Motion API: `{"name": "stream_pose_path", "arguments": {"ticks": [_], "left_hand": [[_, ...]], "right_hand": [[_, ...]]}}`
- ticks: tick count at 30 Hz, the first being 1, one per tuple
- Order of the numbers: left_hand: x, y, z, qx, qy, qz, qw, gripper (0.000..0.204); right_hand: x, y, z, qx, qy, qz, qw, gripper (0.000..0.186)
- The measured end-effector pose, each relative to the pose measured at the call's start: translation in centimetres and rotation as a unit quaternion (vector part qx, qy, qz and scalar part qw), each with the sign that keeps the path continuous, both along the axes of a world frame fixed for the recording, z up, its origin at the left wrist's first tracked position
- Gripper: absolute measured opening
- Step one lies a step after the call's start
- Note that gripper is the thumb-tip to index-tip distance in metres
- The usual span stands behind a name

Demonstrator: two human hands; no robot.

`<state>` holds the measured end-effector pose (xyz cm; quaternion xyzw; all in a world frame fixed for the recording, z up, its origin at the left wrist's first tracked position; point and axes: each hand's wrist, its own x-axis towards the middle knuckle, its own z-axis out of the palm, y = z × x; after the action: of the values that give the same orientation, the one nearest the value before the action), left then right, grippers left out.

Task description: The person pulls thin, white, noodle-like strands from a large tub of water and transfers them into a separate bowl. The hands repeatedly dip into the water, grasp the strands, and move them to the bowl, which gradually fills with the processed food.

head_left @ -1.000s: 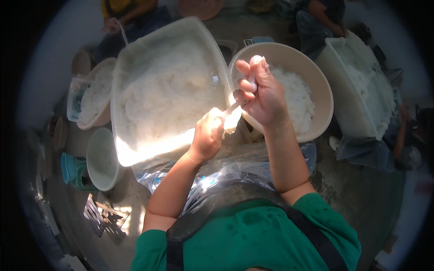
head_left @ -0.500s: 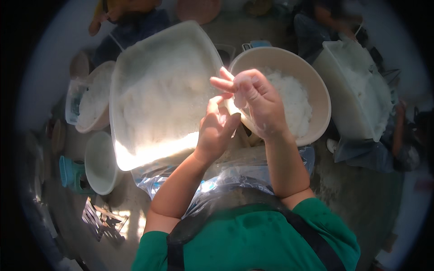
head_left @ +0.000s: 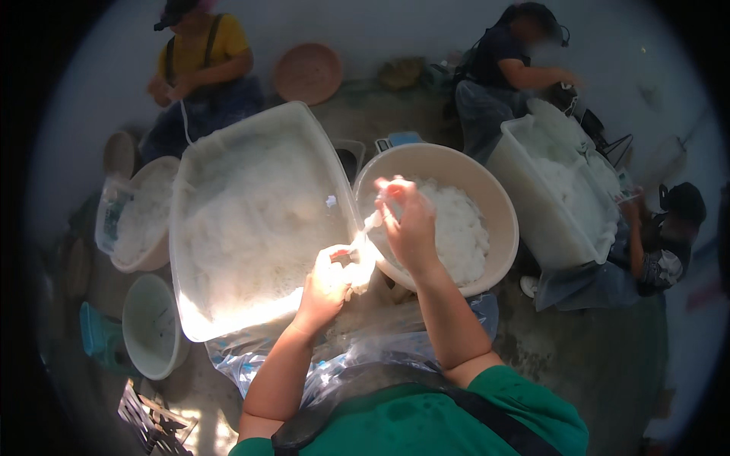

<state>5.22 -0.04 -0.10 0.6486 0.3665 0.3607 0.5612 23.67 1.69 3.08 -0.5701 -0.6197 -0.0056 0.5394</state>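
A soft, white, wet-looking strip stretches between my two hands, over the gap between two tubs. My left hand is closed round its lower part, with a pale lump in sunlight at the fingers. Higher up, my right hand pinches at the strip's upper end, its fingertips smeared by motion. The exact kind of the strip cannot be made out. To the left stands a large white rectangular tub of whitish material in cloudy liquid. Beneath my right hand is a round cream basin holding white, soft pieces.
A pale green basin and a teal stool stand at lower left. Farther left is another basin of white material. Co-workers sit around: one in a yellow top, two by a white tub at right.
My view has tilted up, showing more of the co-workers. My hands have moved apart: the right is now higher than the left, with the white strip drawn out between them.
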Motion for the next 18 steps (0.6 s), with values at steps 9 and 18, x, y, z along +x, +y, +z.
{"name": "stream_pose_path", "arguments": {"ticks": [9,18], "left_hand": [[-5.4,4.4,5.0,-0.202,-0.589,-0.078,0.779,0.023],[-9.1,0.6,8.1,-0.072,-0.137,-0.054,0.986,0.038]], "right_hand": [[-6.8,-2.6,-1.8,-0.378,-0.008,0.433,0.818,0.025],[-8.4,0.6,2.7,-0.239,0.001,0.341,0.909,0.011]]}}
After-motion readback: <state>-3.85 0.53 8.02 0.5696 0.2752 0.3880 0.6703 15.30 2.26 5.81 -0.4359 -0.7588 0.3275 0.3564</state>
